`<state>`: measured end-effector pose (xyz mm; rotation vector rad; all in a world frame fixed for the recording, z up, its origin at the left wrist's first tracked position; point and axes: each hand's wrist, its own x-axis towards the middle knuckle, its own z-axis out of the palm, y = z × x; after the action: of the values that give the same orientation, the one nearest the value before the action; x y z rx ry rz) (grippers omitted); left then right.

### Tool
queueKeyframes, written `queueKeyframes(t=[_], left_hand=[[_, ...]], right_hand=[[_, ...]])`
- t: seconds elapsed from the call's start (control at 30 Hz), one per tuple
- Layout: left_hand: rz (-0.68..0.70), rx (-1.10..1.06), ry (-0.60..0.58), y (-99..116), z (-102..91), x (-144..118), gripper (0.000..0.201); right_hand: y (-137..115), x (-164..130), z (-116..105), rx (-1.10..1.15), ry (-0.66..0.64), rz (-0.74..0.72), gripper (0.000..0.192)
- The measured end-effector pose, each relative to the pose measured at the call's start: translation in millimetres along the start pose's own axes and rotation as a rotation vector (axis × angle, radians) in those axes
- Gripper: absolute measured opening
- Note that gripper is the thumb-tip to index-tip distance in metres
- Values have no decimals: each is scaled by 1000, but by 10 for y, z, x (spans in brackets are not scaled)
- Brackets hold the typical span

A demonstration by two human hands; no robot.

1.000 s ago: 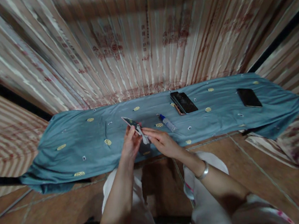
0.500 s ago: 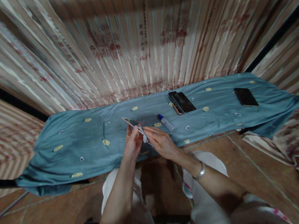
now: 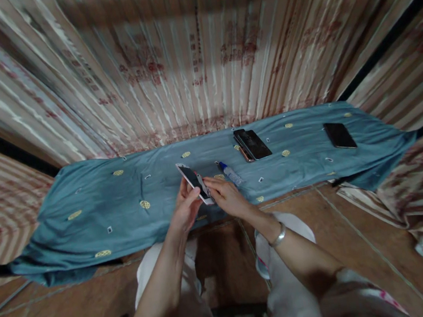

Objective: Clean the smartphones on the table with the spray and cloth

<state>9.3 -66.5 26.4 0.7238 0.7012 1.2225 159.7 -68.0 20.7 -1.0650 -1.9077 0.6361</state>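
Phone (image 3: pixel 194 179) now tipped w/ its dark screen facing up more than half a sec ago, so the face is open to work on. Left hand (image 3: pixel 186 208) holds it from below, above the table (image 3: pixel 87 215) edge; right hand (image 3: pixel 226 198) pinches its lower end. Thin, pale-rimmed, glossy. Small bottle (image 3: pixel 231 173) just beside.

A small blue-capped bottle (image 3: pixel 231 173), stacked phones (image 3: pixel 252 145) and another phone (image 3: pixel 340 135) lie on teal cloth (image 3: pixel 88 220).

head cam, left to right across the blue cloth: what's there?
left hand → phone held in the hands → right hand → small blue-capped bottle → stacked phones → single dark phone, all over the blue cloth.
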Motion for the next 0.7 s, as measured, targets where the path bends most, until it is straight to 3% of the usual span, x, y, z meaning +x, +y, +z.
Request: queueKeyframes(t=[0.4,0.57,0.7], left_hand=[[-102,123,-53,-59,127,-87,89],[-138,169,-111,-164,153,-112,98],[-121,214,-160,-300,126,-97,111]], right_hand=[[122,120,23,-31,58,58,42],[182,199,-7,133,178,144,40],[259,260,-26,388,261,286,34]])
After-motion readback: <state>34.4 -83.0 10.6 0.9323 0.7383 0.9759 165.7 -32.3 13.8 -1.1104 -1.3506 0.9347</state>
